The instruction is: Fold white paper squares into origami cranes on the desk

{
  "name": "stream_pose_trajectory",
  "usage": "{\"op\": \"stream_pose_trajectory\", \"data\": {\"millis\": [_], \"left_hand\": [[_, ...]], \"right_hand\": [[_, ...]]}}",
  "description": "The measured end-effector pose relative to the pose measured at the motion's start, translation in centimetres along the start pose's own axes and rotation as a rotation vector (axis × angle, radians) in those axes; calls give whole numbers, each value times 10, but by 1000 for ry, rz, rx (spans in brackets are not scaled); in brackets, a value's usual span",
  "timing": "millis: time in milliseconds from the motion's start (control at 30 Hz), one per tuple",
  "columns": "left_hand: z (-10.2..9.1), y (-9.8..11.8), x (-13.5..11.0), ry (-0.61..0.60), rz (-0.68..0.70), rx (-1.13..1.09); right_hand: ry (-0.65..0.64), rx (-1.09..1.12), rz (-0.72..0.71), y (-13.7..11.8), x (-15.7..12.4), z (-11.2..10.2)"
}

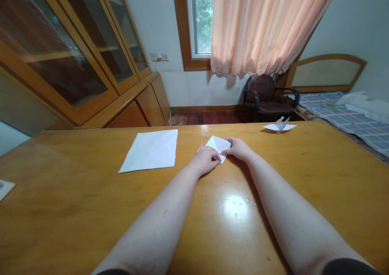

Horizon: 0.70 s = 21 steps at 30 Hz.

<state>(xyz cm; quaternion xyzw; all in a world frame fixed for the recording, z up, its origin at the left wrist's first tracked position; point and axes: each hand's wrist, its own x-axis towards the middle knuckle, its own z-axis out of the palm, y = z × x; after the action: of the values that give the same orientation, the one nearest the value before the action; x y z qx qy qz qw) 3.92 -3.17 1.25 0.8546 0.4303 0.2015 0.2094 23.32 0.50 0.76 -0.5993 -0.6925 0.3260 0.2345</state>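
A small piece of folded white paper (pixel 216 143) lies on the wooden table between my hands, with crease lines across its face. My left hand (pixel 206 160) rests over its lower left side, fingers bent and closed on that edge. From the right, my right hand (pixel 238 148) pinches the paper's right corner between thumb and fingers. Part of the paper is hidden under my left hand. To the left lies a flat stack or sheet of white square paper (pixel 151 150). A folded paper crane (pixel 279 125) stands near the table's far edge on the right.
The glossy wooden table (pixel 75 202) fills the foreground. A card-like item (pixel 4 189) lies at its left edge. Beyond the table are a glass-door cabinet (pixel 100 44), a brown armchair (pixel 263 92) and a bed (pixel 355 112).
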Motion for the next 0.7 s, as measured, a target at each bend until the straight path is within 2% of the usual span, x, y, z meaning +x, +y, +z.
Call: {"op": "stream_pose_trajectory", "data": {"millis": [367,533,700], "left_hand": [[-6,10,-5,4,43,127],[-6,24,-4,-67,15,258],[-6,36,-6,-105,50,326]], "right_hand": [[19,-97,4,-2,-1,0],[47,-94,13,-3,-2,0],[113,-182,60,-4,-2,1]]}}
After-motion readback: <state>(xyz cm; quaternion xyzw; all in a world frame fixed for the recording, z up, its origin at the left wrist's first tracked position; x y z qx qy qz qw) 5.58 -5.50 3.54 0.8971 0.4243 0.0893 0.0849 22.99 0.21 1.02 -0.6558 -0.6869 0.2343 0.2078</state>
